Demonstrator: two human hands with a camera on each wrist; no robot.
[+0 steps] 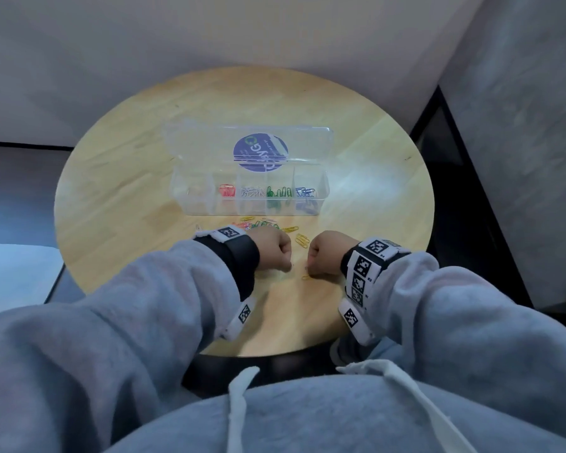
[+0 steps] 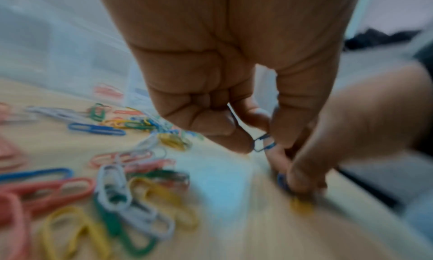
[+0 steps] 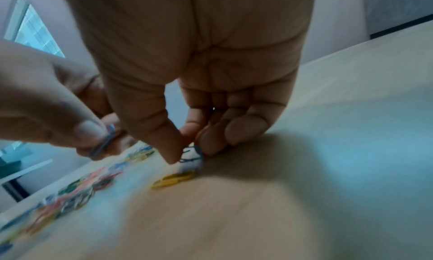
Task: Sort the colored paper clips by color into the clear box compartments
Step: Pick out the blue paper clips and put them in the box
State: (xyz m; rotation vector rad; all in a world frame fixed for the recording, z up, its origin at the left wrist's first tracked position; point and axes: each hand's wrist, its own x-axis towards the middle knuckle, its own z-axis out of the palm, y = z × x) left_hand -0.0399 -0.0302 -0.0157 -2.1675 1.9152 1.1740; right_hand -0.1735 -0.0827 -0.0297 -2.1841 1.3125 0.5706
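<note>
The clear box (image 1: 322, 188) lies open mid-table; its compartments hold red (image 1: 226, 190), white (image 1: 252, 192), green (image 1: 277, 193) and blue clips (image 1: 305, 193). Loose mixed clips (image 1: 262, 223) lie in front of it. My left hand (image 1: 272, 250) hovers just over the table, and its thumb and finger pinch a blue clip (image 2: 263, 143). Close to its right, my right hand (image 1: 324, 253) is down at the tabletop, thumb and fingers pinching another blue clip (image 3: 193, 155). A yellow clip (image 3: 173, 179) lies just below it.
The round wooden table (image 1: 128, 191) has its near edge close to my body. The box lid (image 1: 249, 142) with a purple sticker stands behind the compartments. More yellow clips (image 1: 303, 239) lie between my hands and the pile. A dark frame runs along the right.
</note>
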